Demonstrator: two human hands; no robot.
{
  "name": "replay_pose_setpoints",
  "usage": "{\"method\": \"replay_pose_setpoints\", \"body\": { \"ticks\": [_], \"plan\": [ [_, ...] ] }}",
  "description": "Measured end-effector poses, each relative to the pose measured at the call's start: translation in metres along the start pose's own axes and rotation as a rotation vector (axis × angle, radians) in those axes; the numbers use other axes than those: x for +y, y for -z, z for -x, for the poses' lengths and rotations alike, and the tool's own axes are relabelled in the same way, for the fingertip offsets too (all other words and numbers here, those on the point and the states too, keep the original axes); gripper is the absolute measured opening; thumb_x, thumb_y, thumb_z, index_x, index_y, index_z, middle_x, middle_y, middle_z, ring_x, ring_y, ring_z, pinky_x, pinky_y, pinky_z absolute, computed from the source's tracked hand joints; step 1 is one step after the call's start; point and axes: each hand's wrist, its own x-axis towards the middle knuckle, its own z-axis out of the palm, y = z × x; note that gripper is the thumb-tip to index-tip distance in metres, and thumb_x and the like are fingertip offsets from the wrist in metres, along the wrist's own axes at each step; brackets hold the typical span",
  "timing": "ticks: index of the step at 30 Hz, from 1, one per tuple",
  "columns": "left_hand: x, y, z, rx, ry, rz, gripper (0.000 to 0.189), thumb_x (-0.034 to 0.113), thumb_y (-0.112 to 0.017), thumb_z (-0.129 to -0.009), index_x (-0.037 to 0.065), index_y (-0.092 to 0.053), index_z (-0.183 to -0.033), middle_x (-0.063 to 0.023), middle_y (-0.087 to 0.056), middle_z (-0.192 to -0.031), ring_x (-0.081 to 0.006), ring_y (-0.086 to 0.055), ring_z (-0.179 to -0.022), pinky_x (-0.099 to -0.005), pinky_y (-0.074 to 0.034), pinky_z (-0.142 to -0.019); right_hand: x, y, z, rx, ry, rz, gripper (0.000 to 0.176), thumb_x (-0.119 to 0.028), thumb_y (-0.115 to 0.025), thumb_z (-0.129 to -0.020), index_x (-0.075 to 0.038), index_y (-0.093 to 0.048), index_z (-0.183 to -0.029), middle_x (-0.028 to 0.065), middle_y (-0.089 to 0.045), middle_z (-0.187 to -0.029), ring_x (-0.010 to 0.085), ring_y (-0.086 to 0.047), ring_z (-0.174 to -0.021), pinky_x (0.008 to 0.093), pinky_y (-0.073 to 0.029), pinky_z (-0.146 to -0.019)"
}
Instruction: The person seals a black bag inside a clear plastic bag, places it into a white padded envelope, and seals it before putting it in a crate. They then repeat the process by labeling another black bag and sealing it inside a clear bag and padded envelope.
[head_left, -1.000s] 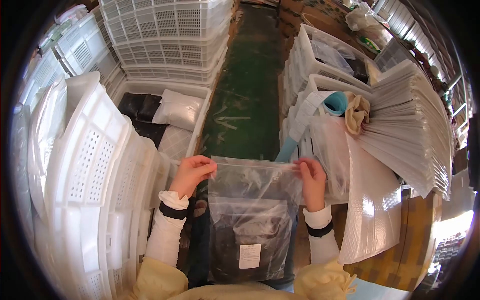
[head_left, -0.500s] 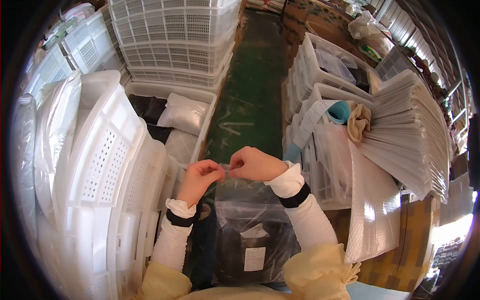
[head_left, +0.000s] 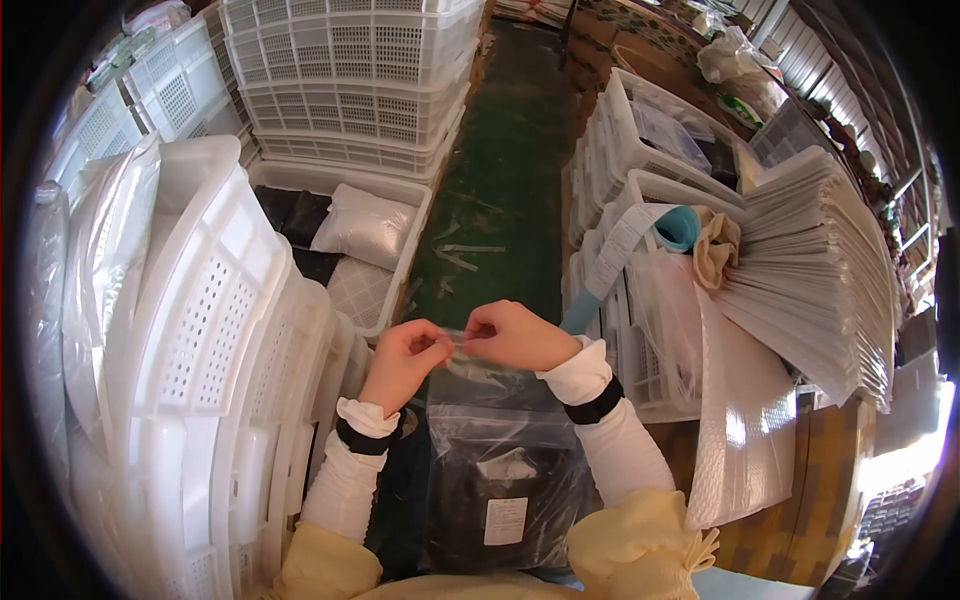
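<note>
My left hand (head_left: pixel 405 362) and my right hand (head_left: pixel 517 336) are close together at the centre, fingertips pinched on a small clear strip (head_left: pixel 457 337) that stretches between them. What the strip is cannot be made out. Just below them lies a clear plastic bag (head_left: pixel 560 450) holding a dark item, with a white printed label (head_left: pixel 506 521) on its front. Both wrists wear black bands over white sleeves.
Stacked white crates (head_left: pixel 215 320) line the left. A crate (head_left: pixel 400 262) holds silver and black packages. At right are more crates (head_left: pixel 640 300), a blue label roll (head_left: pixel 677 228), a beige cloth (head_left: pixel 716 247) and a pile of padded mailers (head_left: pixel 820 270). Scraps (head_left: pixel 462 250) lie on the green floor.
Both hands have shifted slightly down and to the right, still pinched on the clear strip. The view has moved a little.
</note>
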Motion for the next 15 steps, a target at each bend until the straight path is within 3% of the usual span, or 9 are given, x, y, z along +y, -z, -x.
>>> {"method": "replay_pose_setpoints", "body": {
  "ticks": [3, 6, 9, 12, 15],
  "plan": [
    [0.001, -0.003, -0.001, 0.003, -0.001, -0.017, 0.005, 0.002, -0.061, -0.08, -0.001, -0.059, -0.084, -0.0052, -0.062, -0.077, -0.0111, -0.059, -0.07, -0.0231, -0.047, -0.065, 0.004, -0.002, 0.004, 0.033, 0.021, 0.022, 0.018, -0.014, -0.062, -0.075, 0.004, -0.061, -0.079, 0.0137, -0.061, -0.068, 0.0203, -0.059, -0.063, 0.0308, -0.046, -0.06],
    [0.003, -0.006, -0.001, -0.007, 0.009, -0.031, 0.005, 0.002, -0.062, -0.08, -0.001, -0.059, -0.083, -0.0049, -0.062, -0.077, -0.0111, -0.059, -0.07, -0.0231, -0.047, -0.065, 0.005, -0.006, 0.006, 0.1, 0.059, 0.059, 0.018, -0.014, -0.063, -0.072, 0.003, -0.063, -0.079, 0.0179, -0.063, -0.073, 0.0298, -0.062, -0.07, 0.0351, -0.048, -0.064],
    [-0.001, -0.003, -0.002, -0.016, 0.013, -0.042, 0.006, 0.003, -0.062, -0.08, -0.001, -0.06, -0.084, -0.0046, -0.062, -0.077, -0.0109, -0.059, -0.07, -0.0234, -0.047, -0.065, 0.008, 0.002, 0.014, 0.068, 0.001, 0.016, 0.017, -0.013, -0.062, -0.075, 0.004, -0.061, -0.081, 0.0143, -0.061, -0.07, 0.022, -0.061, -0.065, 0.0313, -0.046, -0.062],
    [0.0, -0.003, -0.005, -0.069, 0.036, -0.04, 0.007, 0.004, -0.063, -0.081, -0.001, -0.06, -0.085, -0.0044, -0.062, -0.077, -0.0109, -0.059, -0.07, -0.0234, -0.047, -0.066, 0.014, -0.004, 0.017, 0.115, 0.056, 0.051, 0.017, -0.012, -0.063, -0.075, 0.004, -0.061, -0.081, 0.0147, -0.061, -0.07, 0.0232, -0.061, -0.066, 0.0314, -0.047, -0.062],
    [0.005, -0.006, -0.005, -0.083, 0.037, -0.107, 0.007, 0.004, -0.063, -0.081, -0.001, -0.06, -0.086, -0.0044, -0.062, -0.079, -0.011, -0.06, -0.071, -0.0233, -0.048, -0.066, 0.014, -0.004, 0.02, 0.116, 0.025, 0.014, 0.017, -0.015, -0.062, -0.074, 0.001, -0.062, -0.079, 0.0168, -0.063, -0.073, 0.0306, -0.062, -0.073, 0.0361, -0.048, -0.066]
  ]
}}
